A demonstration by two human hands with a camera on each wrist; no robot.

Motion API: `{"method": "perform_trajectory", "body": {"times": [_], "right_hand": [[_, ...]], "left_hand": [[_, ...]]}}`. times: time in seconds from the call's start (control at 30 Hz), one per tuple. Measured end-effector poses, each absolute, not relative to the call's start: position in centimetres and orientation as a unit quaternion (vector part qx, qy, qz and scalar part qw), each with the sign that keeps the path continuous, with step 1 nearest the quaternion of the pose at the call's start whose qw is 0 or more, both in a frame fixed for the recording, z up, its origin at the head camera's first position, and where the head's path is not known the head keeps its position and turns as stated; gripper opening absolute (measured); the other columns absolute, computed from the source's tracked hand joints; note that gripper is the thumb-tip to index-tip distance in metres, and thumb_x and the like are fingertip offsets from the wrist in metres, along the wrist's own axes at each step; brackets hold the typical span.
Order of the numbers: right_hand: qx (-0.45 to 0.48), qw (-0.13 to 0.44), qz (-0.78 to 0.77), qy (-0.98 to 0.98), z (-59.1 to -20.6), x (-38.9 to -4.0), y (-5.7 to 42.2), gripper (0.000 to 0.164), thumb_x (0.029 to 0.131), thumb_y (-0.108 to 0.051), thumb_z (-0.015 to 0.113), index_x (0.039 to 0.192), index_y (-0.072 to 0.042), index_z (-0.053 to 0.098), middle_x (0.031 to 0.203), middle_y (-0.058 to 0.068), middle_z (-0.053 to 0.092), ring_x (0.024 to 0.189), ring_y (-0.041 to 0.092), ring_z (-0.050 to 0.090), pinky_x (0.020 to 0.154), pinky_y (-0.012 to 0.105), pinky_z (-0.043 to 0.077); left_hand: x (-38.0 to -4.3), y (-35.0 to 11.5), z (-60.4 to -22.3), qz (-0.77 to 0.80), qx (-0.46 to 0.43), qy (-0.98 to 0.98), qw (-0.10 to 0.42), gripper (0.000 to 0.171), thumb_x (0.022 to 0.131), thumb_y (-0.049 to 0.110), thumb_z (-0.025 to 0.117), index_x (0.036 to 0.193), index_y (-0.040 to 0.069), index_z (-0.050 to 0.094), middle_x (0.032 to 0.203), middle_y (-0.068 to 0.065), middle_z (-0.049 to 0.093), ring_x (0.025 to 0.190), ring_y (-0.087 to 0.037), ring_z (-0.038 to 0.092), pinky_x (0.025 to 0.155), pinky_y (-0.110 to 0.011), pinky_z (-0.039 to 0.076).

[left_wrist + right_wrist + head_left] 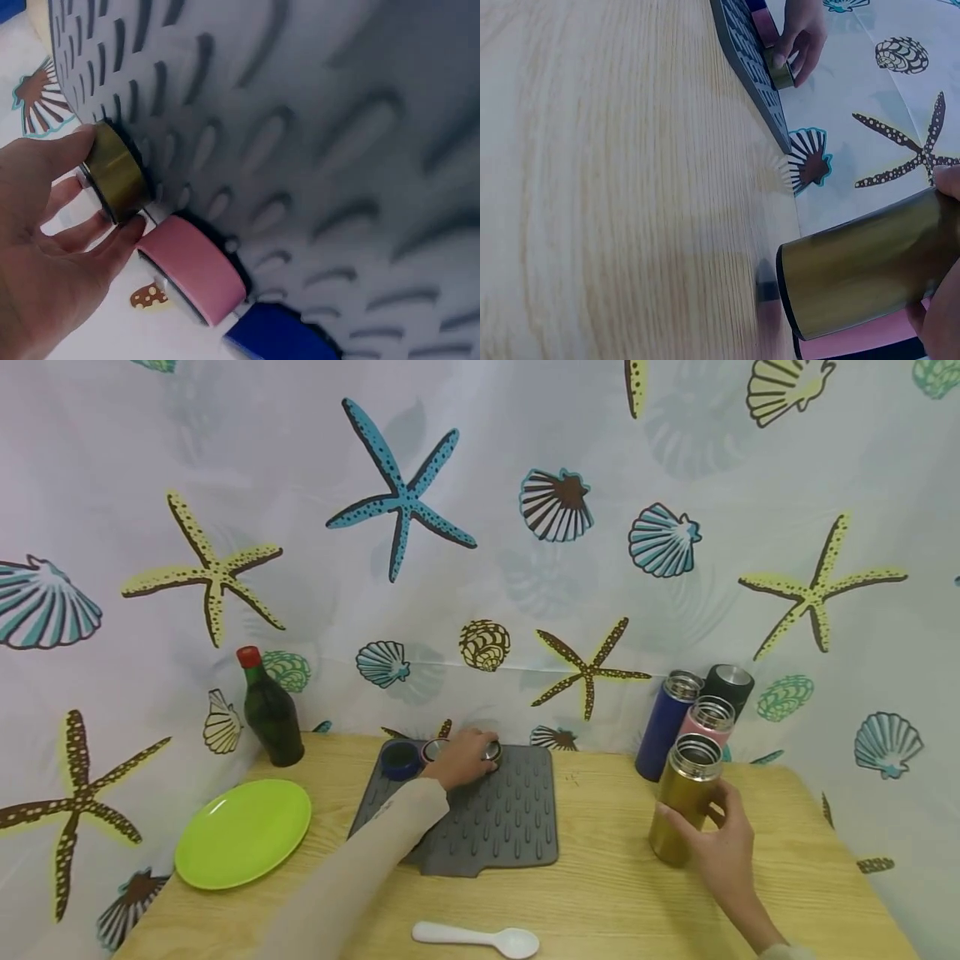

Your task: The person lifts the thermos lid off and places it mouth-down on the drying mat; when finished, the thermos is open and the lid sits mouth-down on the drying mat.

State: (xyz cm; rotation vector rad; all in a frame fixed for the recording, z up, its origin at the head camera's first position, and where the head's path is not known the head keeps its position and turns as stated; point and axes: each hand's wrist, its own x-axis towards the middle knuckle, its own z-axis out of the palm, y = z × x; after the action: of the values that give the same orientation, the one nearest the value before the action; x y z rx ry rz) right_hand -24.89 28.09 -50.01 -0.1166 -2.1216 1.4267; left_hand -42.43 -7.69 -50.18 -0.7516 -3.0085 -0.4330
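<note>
At the back of a grey ridged mat (pixel 510 814), my left hand (pixel 460 760) grips a gold lid (pixel 120 172) between thumb and fingers. Beside that lid on the mat sit a pink lid (pixel 196 264) and a blue lid (pixel 400 762). On the right side of the table, my right hand (pixel 722 852) holds an upright gold bottle (pixel 677 820), thumb and fingers around its body. The bottle's mouth is uncovered and its steel neck shows. In the right wrist view only part of that hand appears at the edge.
Just behind the gold bottle stand a pink bottle (pixel 709 718), a blue bottle (pixel 663 727) and a black one (pixel 729 687). On the left are a green plate (pixel 243 835) and a dark red-capped bottle (pixel 272 714). A white spoon (pixel 476 937) lies at the front.
</note>
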Motion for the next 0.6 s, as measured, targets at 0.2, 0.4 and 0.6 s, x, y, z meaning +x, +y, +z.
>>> {"method": "perform_trajectory", "body": {"times": [0.2,0.4,0.6], "right_hand": [[-0.054,0.309,0.545,-0.778,-50.5,-25.0,29.4,0.064,0.082,-0.007,0.09,0.138,-0.001,0.06,0.12,-0.01,0.061,0.11,0.001,0.057,0.091,0.008,0.046],[-0.063,0.335,0.534,-0.774,-51.4,-25.6,31.0,0.062,0.08,-0.003,0.09,0.135,0.002,0.062,0.118,-0.014,0.057,0.109,0.002,0.056,0.089,0.005,0.047],[-0.069,0.325,0.513,-0.792,-51.6,-26.1,32.7,0.064,0.084,-0.006,0.088,0.139,0.004,0.057,0.123,-0.004,0.055,0.11,0.002,0.052,0.09,0.004,0.045]], "left_hand": [[-42.5,-6.8,-49.8,-0.15,-0.203,-0.967,-0.033,0.05,0.097,0.015,0.076,0.142,-0.001,0.06,0.136,-0.02,0.065,0.128,-0.035,0.061,0.11,-0.049,0.048],[-42.4,-6.5,-49.6,-0.117,-0.203,-0.971,-0.042,0.05,0.097,0.016,0.076,0.143,0.004,0.061,0.137,-0.018,0.065,0.129,-0.035,0.06,0.112,-0.05,0.047],[-42.6,-6.1,-49.6,-0.106,-0.195,-0.974,-0.038,0.049,0.096,0.016,0.078,0.142,0.007,0.063,0.134,-0.016,0.067,0.126,-0.033,0.062,0.11,-0.049,0.048]]}}
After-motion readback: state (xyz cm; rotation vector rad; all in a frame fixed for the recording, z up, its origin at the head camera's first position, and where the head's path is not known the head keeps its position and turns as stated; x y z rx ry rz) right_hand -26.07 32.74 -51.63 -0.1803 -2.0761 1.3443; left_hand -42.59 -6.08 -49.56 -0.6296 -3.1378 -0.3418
